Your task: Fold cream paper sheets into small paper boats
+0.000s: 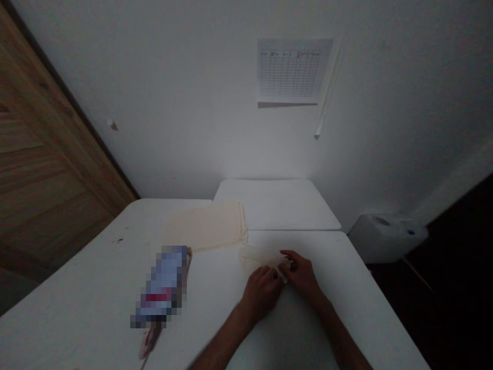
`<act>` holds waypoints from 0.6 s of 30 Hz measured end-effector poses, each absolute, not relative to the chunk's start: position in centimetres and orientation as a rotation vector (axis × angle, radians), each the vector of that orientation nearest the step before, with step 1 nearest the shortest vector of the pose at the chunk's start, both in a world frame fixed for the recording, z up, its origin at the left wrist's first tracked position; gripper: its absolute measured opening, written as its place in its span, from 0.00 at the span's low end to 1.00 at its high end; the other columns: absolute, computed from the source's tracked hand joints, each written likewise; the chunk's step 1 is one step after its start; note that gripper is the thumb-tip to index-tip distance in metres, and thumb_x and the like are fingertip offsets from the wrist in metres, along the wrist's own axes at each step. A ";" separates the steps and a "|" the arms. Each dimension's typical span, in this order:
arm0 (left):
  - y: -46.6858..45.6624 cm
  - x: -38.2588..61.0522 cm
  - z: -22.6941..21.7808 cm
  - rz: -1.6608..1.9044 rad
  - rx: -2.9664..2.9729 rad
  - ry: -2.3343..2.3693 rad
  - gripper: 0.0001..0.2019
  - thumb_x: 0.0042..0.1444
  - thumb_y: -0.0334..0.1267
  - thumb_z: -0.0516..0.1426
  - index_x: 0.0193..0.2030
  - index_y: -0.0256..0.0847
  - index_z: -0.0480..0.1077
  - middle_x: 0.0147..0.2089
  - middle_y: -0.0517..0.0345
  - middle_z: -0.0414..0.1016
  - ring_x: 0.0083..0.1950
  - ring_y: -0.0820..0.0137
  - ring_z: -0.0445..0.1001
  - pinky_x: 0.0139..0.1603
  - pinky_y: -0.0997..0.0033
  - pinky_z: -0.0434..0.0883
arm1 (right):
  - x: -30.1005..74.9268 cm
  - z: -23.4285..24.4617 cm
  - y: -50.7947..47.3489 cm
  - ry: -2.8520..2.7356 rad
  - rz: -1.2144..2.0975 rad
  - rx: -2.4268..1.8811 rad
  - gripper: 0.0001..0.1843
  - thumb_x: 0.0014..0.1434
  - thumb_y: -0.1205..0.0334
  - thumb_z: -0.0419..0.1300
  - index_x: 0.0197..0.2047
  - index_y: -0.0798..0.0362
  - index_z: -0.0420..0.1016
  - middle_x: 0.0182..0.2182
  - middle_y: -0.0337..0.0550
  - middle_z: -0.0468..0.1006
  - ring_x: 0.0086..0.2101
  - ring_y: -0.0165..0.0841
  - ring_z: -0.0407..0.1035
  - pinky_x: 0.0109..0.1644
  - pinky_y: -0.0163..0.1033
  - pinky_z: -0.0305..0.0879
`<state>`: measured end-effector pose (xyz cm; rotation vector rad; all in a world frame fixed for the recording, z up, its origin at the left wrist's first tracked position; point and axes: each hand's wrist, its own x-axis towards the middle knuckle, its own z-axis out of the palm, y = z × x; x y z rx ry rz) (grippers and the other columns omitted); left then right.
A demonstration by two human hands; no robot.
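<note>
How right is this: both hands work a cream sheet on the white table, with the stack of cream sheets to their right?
No. The head view shows the stack of cream sheets lying to the hands' left. The left hand and right hand do work a cream sheet on the white table.

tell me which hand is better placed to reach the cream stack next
Left, most likely. The left hand rests on the small cream piece, on the side nearer the stack of cream sheets; the right hand is farther right and would have to cross over it.
</note>
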<state>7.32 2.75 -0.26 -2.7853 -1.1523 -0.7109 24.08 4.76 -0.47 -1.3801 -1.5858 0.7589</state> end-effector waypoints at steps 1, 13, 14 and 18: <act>2.8 7.4 -0.3 -0.715 -2.794 -1.141 0.02 0.59 0.33 0.57 0.35 0.42 0.71 0.35 0.56 0.72 0.37 0.66 0.69 0.40 0.67 0.68 | 24.2 -0.4 4.7 -1.592 0.740 -1.383 0.19 0.54 0.57 0.61 0.49 0.52 0.74 0.35 0.43 0.79 0.27 0.32 0.73 0.31 0.36 0.71; 3.6 8.4 1.1 -0.811 -2.867 -1.552 0.09 0.58 0.39 0.58 0.28 0.42 0.74 0.33 0.57 0.72 0.37 0.68 0.70 0.37 0.71 0.65 | 27.3 -0.7 1.1 -1.692 0.304 -1.432 0.10 0.62 0.59 0.54 0.43 0.51 0.74 0.35 0.43 0.77 0.33 0.33 0.72 0.38 0.39 0.71; 3.7 8.4 1.0 -0.842 -2.869 -1.586 0.09 0.58 0.40 0.58 0.28 0.42 0.74 0.33 0.57 0.73 0.38 0.68 0.70 0.38 0.71 0.65 | 27.4 -0.8 0.6 -1.741 0.287 -1.423 0.09 0.62 0.60 0.53 0.42 0.51 0.74 0.35 0.43 0.77 0.35 0.34 0.72 0.40 0.39 0.70; 4.1 8.3 0.7 -0.953 -2.881 -1.694 0.08 0.58 0.38 0.58 0.30 0.43 0.76 0.32 0.58 0.74 0.39 0.68 0.71 0.40 0.71 0.66 | 27.1 -0.5 -0.5 -1.891 0.230 -1.426 0.10 0.63 0.64 0.52 0.40 0.50 0.74 0.36 0.44 0.77 0.39 0.36 0.71 0.45 0.42 0.69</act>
